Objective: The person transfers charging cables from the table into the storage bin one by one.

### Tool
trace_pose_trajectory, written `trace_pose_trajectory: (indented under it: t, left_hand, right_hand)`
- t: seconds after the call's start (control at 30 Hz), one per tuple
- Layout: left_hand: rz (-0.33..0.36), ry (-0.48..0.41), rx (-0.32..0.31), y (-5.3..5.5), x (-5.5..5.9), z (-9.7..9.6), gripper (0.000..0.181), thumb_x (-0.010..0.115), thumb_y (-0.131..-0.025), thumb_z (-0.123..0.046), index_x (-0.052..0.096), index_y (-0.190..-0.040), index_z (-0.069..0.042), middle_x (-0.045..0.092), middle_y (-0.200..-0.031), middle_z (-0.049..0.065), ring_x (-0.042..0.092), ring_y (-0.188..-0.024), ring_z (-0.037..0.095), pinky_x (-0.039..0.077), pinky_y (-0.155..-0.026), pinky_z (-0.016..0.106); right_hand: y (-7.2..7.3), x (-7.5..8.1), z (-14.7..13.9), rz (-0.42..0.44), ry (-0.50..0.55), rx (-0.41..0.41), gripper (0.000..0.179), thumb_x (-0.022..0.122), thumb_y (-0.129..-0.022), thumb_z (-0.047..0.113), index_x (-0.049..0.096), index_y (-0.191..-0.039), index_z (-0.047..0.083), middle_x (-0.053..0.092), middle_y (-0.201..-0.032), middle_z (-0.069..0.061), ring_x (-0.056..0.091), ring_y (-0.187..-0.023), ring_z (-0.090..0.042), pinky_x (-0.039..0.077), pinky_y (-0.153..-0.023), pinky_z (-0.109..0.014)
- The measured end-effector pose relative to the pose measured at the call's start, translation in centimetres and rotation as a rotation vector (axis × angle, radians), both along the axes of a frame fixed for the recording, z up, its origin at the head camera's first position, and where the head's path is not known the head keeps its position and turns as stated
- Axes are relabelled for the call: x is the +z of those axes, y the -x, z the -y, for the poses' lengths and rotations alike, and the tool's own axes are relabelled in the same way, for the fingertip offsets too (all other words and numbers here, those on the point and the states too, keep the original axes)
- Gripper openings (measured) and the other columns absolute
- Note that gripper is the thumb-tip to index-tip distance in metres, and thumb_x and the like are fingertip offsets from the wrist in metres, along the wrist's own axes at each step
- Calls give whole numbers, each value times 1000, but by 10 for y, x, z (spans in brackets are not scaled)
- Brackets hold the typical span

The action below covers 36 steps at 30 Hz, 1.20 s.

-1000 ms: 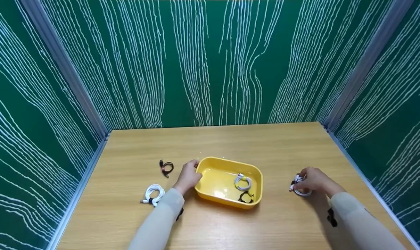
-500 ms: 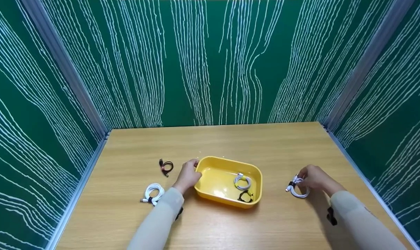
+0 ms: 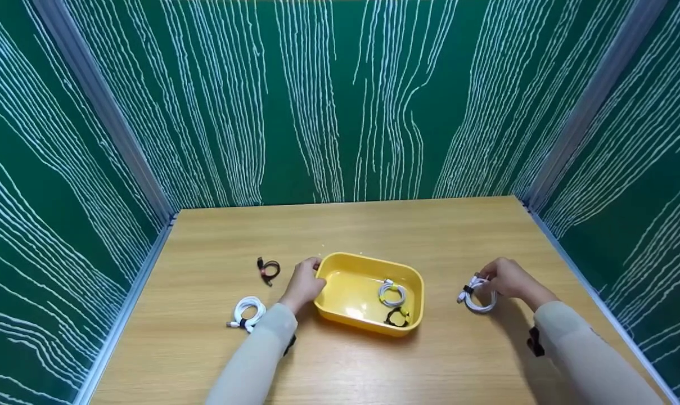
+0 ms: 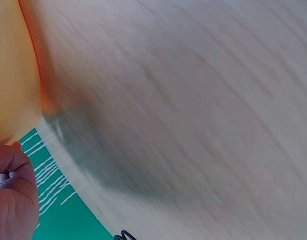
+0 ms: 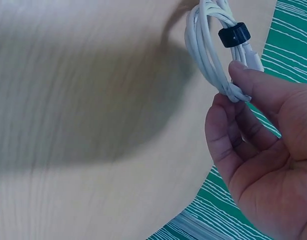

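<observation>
My right hand [image 3: 510,279] pinches a coiled white cable [image 3: 479,298] bound with a black strap, to the right of the yellow bin. In the right wrist view the thumb and fingers of the hand [image 5: 273,145] grip the coil [image 5: 203,47] near its end, and it hangs over the table. My left hand [image 3: 304,286] holds the left rim of the yellow bin [image 3: 345,326], its thumb at the inside edge. Within the bin lie a white cable [image 3: 392,295] with yellow ties and a small black cable [image 3: 396,318] at the right end.
Left of the bin, a coiled white cable [image 3: 247,312] with a black strap lies partly behind the left forearm. A small dark cable [image 3: 269,271] with a red tie lies farther back. Green walls with white lines border the wooden table [image 3: 340,225].
The right hand has lifted the white cable off the table and moved it slightly left and away from me. The left hand and bin stay almost still.
</observation>
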<state>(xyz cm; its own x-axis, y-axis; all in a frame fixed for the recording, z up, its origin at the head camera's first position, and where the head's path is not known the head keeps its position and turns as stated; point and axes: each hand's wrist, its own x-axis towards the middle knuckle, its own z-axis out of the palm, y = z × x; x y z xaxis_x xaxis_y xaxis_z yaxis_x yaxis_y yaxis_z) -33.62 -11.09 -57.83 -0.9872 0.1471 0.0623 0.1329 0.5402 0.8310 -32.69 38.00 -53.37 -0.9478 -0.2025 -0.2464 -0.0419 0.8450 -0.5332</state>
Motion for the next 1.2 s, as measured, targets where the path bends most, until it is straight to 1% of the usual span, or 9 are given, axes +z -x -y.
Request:
trace_pose_trajectory:
  t: [0.17,0.33,0.47,0.57,0.67,0.8,0.93,1.07,1.2]
  left_hand:
    - [10,-3,2,0,0,0,42,64,-83,12,69,-124,5,70,-118,21,66,-108,30,59,-95,41]
    - [10,-5,1,1,-1,-1,42,64,-83,12,69,-124,6,70,-118,21,66,-108,29,60,-95,40]
    - [11,-9,3,1,0,-1,43,64,-82,12,68,-125,7,70,-118,22,66,-109,30,60,-97,42]
    - [12,-19,6,0,0,-1,44,63,-82,12,68,-126,7,70,-119,22,66,-110,30,59,-99,42]
    - [-7,-12,0,-1,1,-1,45,63,-81,12,68,-125,7,71,-118,22,67,-109,31,59,-99,43]
    - [-37,6,-6,-1,0,0,44,63,-80,10,69,-123,7,72,-117,23,67,-108,32,58,-98,44]
    - [-39,3,-8,-1,0,0,44,64,-80,10,69,-123,7,72,-117,23,67,-108,32,58,-99,45]
    - [-27,-6,-7,-3,2,0,45,63,-80,10,69,-125,7,71,-119,23,67,-109,33,58,-100,46]
    - [-13,-7,-4,-3,2,0,45,64,-81,10,69,-126,7,71,-120,23,67,-111,33,58,-100,45]
  right_hand:
    - [3,5,2,11,22,-14,19,78,-93,0,79,-111,-6,76,-104,-18,65,-91,-27,57,-75,-34]
    - [6,11,6,8,49,-16,22,75,-94,-2,77,-116,-8,76,-107,-20,66,-90,-25,59,-73,-33]
    - [8,16,10,-7,66,-15,22,75,-95,-2,78,-116,-7,77,-107,-19,64,-88,-25,57,-72,-32]
    - [10,19,13,-26,75,-17,21,76,-95,-2,79,-115,-6,77,-105,-18,62,-86,-24,55,-70,-30]
    - [11,21,16,-75,73,13,22,76,-95,-1,78,-115,-10,78,-103,-19,62,-80,-21,53,-66,-29]
    - [12,25,21,-114,77,33,22,75,-95,-1,78,-115,-11,78,-98,-17,60,-76,-18,50,-63,-28]
    - [14,28,25,-119,87,37,21,75,-96,0,78,-115,-9,78,-98,-14,60,-80,-19,50,-66,-28]
    - [15,31,28,-124,97,54,21,75,-97,0,78,-115,-10,79,-103,-18,64,-86,-21,54,-72,-31]
    - [16,36,33,-126,105,51,22,73,-98,0,78,-117,-10,80,-108,-20,67,-91,-22,57,-77,-33]
